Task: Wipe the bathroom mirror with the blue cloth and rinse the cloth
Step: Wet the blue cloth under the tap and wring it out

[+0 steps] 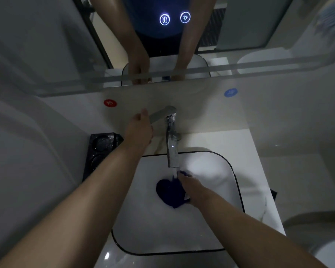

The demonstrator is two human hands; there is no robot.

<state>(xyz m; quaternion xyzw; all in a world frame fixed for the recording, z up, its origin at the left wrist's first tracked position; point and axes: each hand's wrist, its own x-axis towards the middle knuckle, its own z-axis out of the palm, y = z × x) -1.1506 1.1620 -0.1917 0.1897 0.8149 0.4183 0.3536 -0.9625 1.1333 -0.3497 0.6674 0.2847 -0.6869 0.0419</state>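
Glossy flat mirror point(240, 26) sits behind the chrome faucet point(171, 147). A rounded-square white ceramic basin point(207, 165) lies below the faucet. The wet, crumpled blue cloth point(168, 192) hangs under the faucet's stream, with the right hand point(190, 185) fingers clenched around it. Left hand point(140, 130) fingers grip the faucet's flat lever point(161, 113).

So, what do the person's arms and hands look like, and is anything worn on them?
Both forearms are bare to the frame edge: no sleeves show. The left hand and right hand wear no gloves, and no watch, ring or bracelet is visible. The dim light could hide small details.
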